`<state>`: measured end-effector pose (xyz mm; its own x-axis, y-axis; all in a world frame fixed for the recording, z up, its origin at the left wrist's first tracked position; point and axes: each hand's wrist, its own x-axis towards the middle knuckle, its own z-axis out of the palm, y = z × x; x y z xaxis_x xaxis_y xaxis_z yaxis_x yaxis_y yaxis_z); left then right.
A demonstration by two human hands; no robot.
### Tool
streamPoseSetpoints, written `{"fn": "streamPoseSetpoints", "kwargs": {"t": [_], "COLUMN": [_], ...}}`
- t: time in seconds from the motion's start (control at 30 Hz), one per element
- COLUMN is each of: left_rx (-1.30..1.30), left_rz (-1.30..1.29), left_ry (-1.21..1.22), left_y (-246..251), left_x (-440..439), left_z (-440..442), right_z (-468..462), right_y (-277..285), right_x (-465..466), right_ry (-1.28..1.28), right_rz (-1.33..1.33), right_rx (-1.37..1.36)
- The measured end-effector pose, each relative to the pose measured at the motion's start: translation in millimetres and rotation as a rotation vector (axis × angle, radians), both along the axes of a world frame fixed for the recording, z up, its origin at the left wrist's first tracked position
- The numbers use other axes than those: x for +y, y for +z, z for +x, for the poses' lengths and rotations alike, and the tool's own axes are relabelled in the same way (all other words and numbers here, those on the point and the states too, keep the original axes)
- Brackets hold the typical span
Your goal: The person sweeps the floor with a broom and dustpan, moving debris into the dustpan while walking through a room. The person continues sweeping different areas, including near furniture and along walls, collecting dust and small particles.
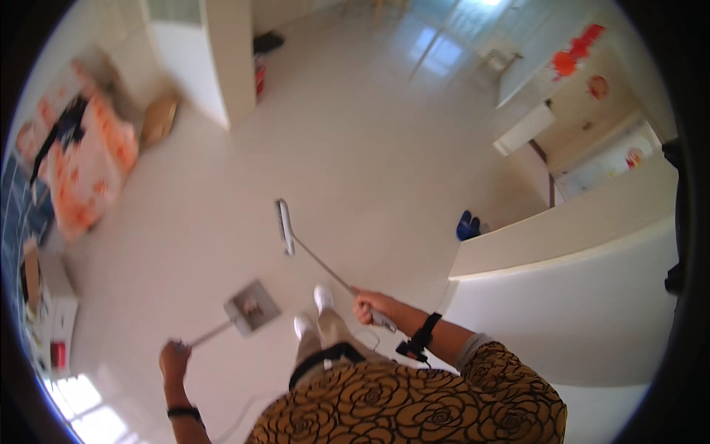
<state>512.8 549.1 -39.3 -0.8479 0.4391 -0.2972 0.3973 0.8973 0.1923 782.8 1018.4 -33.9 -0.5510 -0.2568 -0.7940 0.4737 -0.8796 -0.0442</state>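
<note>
My right hand (370, 305) grips the handle of a long broom (285, 226), which has a grey-white head with dark bristles along its left side. The broom head is out in front of my feet, near the middle of the view. Around the handle of a grey long-handled dustpan (266, 302), my left hand (176, 358) is closed. Some small debris (253, 307) lies inside the pan. The dustpan is to the left of my white shoes (323, 298), apart from the broom head.
Pale floor (355, 161) spreads ahead. At left stand a sofa or bed with an orange-and-white cover (94, 172), a cardboard piece (159, 119) and a white cabinet (58, 311). A wall corner (230, 77) juts in. Blue slippers (467, 226) lie by the right-hand wall (554, 244).
</note>
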Motion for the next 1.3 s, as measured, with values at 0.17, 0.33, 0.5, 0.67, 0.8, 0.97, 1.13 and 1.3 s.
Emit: {"fn": "streamPoseSetpoints", "kwargs": {"t": [0.17, 0.33, 0.5, 0.67, 0.8, 0.97, 1.13, 1.3], "left_rx": [-0.07, -0.138, -0.14, -0.153, -0.149, -0.172, -0.169, -0.224], "left_rz": [0.039, 0.115, 0.077, 0.07, 0.068, 0.046, 0.064, 0.051], "left_ry": [0.218, 0.33, 0.352, 0.372, 0.4, 0.418, 0.405, 0.431], "left_y": [21, 49, 48, 48, 50, 49, 47, 54], "left_x": [1, 19, 24, 25, 29, 27, 32, 36], "left_z": [12, 20, 19, 20, 18, 14, 20, 24], "right_z": [-36, -82, -90, -83, -75, -70, -69, -91], "right_y": [-26, -55, -67, -47, -32, -17, -3, -31], "right_x": [-38, -55, -2, 70, 92, 94, 83, 50], "right_ry": [0.075, 0.182, 0.167, 0.056, 0.008, -0.034, 0.044, 0.073], "right_rz": [-0.269, -0.326, -0.391, -0.185, 0.039, 0.1, 0.024, -0.204], "right_rx": [0.035, -0.135, -0.131, -0.154, -0.123, -0.124, -0.054, -0.028]}}
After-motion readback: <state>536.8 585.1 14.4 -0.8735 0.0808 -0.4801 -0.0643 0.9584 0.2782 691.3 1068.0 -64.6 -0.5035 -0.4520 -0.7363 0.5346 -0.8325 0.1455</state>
